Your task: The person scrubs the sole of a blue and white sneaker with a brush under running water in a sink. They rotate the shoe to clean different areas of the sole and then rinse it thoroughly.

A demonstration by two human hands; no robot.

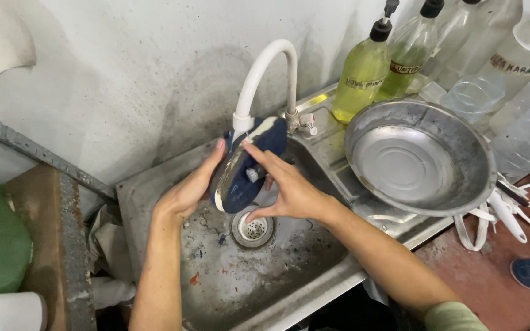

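A dark blue shoe (pixel 249 165) is held sole-up under the white tap (pixel 265 67) over the sink (pixel 154 190) drain, long axis tilted toward the back edge, cupped by the left hand (pixel 188 190), right hand (pixel 289 190) fingers pressed on its sole.

Two hands, left (pixel 186 195) and right (pixel 291 195), one dark blue shoe (pixel 248 164), one white faucet (pixel 264 72), one steel sink (pixel 154 196), one drain strainer (pixel 253 229), one large metal bowl (pixel 480 165), two yellow-green pump bottles (pixel 362 76), one clear plastic cup (pixel 473 97)
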